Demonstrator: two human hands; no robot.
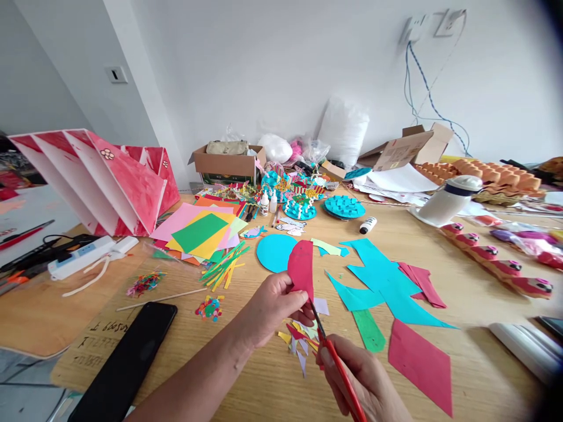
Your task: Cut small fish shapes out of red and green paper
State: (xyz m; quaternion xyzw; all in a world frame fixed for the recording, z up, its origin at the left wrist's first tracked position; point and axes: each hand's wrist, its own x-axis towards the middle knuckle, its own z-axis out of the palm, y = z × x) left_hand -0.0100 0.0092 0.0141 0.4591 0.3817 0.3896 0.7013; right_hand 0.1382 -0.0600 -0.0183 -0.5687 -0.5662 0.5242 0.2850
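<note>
In the head view, the left hand (272,305) is raised over the near middle of the wooden table (440,252). Its fingers (295,293) are closed in a pinch on the lower edge of a rounded piece of red paper (301,265), which stands upright above the table. The right hand (358,378), nearer and lower, has its fingers wrapped around the red scissors (336,360). The blades point up and left, and their tips meet the bottom edge of the red paper just beside the left thumb; whether the blades are parted cannot be told.

Small paper scraps (301,343) lie on the table under both hands. A cyan paper circle (273,252) lies just beyond the red paper, and a large cyan offcut (382,284) lies to its right. A green strip (368,329) and a red diamond-shaped sheet (420,363) lie near the right hand. A black phone (127,363) lies at the near left, with a thin wooden stick (160,299) beyond it. A stack of coloured paper (200,233) sits further left, and 1 white glue bottle (368,225) lies at the far middle.
</note>
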